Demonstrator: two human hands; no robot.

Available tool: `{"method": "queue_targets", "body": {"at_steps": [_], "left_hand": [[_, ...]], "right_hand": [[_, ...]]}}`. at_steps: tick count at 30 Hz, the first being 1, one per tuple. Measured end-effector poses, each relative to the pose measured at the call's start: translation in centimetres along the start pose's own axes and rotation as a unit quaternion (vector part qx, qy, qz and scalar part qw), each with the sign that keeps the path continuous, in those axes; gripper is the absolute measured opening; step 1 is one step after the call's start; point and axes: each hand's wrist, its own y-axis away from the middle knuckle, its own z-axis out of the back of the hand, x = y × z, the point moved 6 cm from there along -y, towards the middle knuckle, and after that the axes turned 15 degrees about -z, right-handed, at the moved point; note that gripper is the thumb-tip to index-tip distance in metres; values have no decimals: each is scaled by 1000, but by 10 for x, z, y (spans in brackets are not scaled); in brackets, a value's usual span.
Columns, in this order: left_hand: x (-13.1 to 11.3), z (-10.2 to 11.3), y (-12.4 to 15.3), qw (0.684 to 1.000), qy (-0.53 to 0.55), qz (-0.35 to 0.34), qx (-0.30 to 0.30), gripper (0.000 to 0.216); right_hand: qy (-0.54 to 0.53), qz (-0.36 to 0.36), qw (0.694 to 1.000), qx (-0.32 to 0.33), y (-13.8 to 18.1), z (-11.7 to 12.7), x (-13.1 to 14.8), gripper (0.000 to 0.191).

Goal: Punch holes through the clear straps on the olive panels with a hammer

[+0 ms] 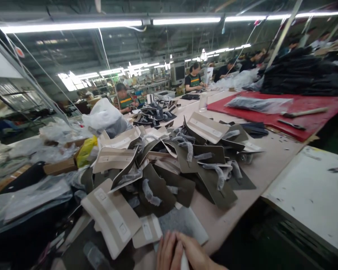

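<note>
At the bottom edge, my left hand (168,252) and my right hand (196,254) meet close together, fingers bent and pressed together. A narrow white piece (184,261) shows between them; most of it is covered by the hands or cut off by the frame. Just beyond the fingertips lies a grey, felt-like sheet (183,221). To its left is a small beige panel (147,231) with a pale strip, beside a larger beige panel (111,215). Farther on rises a loose heap of dark olive panels (186,157) with plastic-wrapped straps.
Plastic bags (36,198) and a yellow bag (86,151) crowd the left. A red mat (259,112) carries a hammer (305,112) and a dark-handled tool (291,124). At right stands a white table (312,198). Co-workers (195,78) sit farther back.
</note>
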Motion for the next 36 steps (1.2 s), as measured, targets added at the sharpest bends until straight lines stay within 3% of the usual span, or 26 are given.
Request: {"method": "queue_targets", "body": {"at_steps": [3,6,8,10,12,14,16,20,23,26,29,32,36], "left_hand": [[-7,20,-14,994,111,-22,7,39],[0,31,-34,980,188,52,-38,35],[12,22,-47,964,218,153,-15,26],[25,-1,-57,938,254,222,84,15],[41,-28,-65,910,286,235,187,10],[66,-49,-70,898,300,232,223,12],[100,-63,-70,892,308,252,215,18],[162,-77,-58,879,275,328,212,28],[188,-81,-49,880,254,343,209,35],[201,-84,-39,880,240,365,187,40],[205,-87,-30,877,229,385,174,42],[204,-89,-27,875,231,392,166,43],[199,-88,-29,875,239,388,162,41]], "right_hand": [[-52,-85,994,33,14,-18,-10,50],[21,-99,995,12,18,-3,8,60],[167,-6,984,-66,15,27,42,57],[327,121,924,-157,11,56,84,41],[391,176,884,-190,1,76,117,25],[395,181,885,-167,-14,84,138,18],[392,187,891,-128,-28,78,155,20],[353,228,905,-68,-48,45,191,23],[316,256,913,-28,-60,16,223,24],[284,265,922,-4,-74,-4,250,28],[266,265,927,-14,-86,-7,266,28],[261,268,925,-64,-93,7,268,19],[254,284,910,-166,-92,47,256,17]]}}
